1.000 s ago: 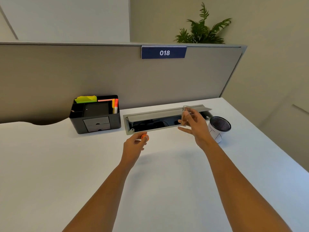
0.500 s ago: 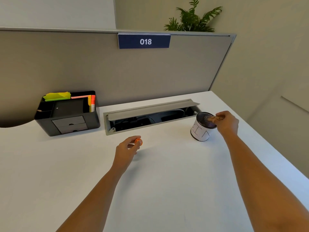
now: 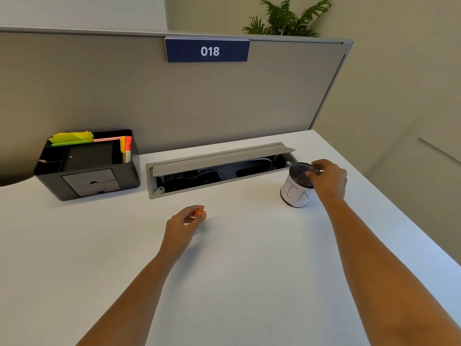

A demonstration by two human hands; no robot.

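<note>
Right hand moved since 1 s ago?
Yes. The right hand went rightward, from the right end of the cable tray to the mesh cup.

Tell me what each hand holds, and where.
Left hand: small orange round piece, pinched by its edge. Right hand: small clear item over the mesh cup, grip point unclear.

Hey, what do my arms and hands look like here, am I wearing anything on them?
The left hand and right hand are bare: no gloves, no rings visible. Neither wrist shows a watch or bracelet. Both arms are uncovered down to the bottom edge of the picture, with no sleeve in view.
</note>
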